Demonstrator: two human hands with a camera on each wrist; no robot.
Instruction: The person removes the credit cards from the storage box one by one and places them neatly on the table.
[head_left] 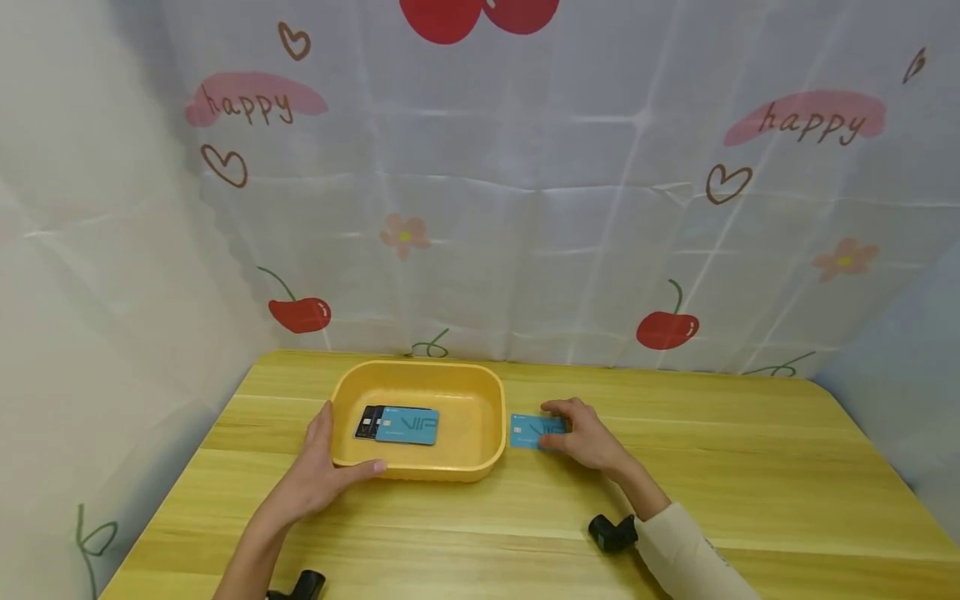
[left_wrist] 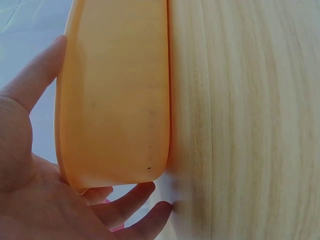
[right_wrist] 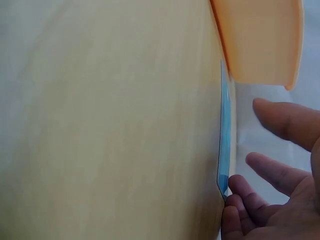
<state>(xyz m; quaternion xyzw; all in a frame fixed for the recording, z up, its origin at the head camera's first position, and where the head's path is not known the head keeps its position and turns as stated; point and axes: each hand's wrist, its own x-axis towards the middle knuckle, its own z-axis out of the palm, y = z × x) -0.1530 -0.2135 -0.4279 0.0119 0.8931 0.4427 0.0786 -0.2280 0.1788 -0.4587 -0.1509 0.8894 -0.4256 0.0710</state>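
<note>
Nearest the camera, two small black wrist mounts sit by the forearms above the pale, grained wooden table. The left hand cups the near left corner of the yellow tray, thumb on the rim and fingers curled along the near wall. The tray is smooth matte plastic with rounded corners, and it holds a few overlapped cards, blue over dark ones. Just right of the tray, a blue card lies flat on the table; the right hand rests on its right end, fingertips bent down at its edge. The card looks thin, stiff, light and slick, so lying flush it probably handles best by sliding or lifting at an edge. Behind hangs a creased white cloth printed with cherries and hearts.
</note>
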